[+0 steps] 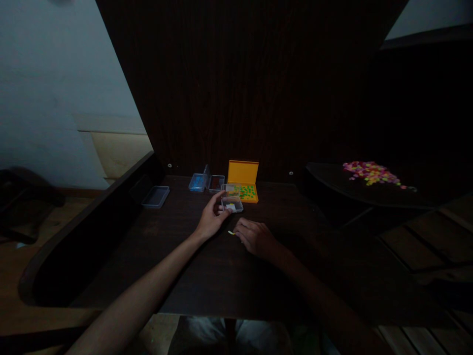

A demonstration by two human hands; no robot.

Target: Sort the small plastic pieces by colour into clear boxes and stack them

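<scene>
My left hand [213,216] grips the left side of a small clear plastic box [238,207], thumb in front and fingers behind. The box's lid is raised, and a white piece with a bit of yellow lies inside. Close by on the right, my right hand [255,237] has its fingers closed in a pinch. A tiny yellow-and-white beaded strip [231,232] pokes out at its fingertips; the rest of the strip is hidden. Just behind the clear box stands an orange case [243,172], lid up, with small green pieces scattered in its base.
Further back are a clear box with blue contents [196,183] and a clear box with dark reddish contents [217,183]. A clear tray [155,196] lies at the left near the raised side board [92,227]. Colourful small pieces [373,172] are heaped on a dark surface at right.
</scene>
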